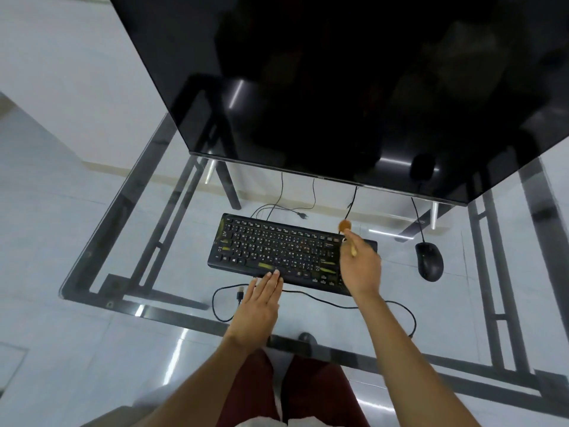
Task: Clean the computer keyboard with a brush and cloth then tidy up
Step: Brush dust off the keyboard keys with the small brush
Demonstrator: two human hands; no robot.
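Note:
A black keyboard (277,251) with yellowish smears lies on the glass desk (160,217). My right hand (358,269) hovers over the keyboard's right end and grips a small wooden-handled brush (347,232), whose brown bristle head points at the keyboard's far right edge. My left hand (258,303) lies flat with fingers together, its fingertips pressing the keyboard's near edge by the space bar. No cloth can be made out on the desk; something white shows at my lap at the bottom edge.
A large black monitor (354,87) looms over the back of the desk. A black mouse (429,261) sits right of the keyboard. The keyboard's cable with its USB plug (240,293) loops along the desk's near side. More loose cables (295,212) trail behind the keyboard.

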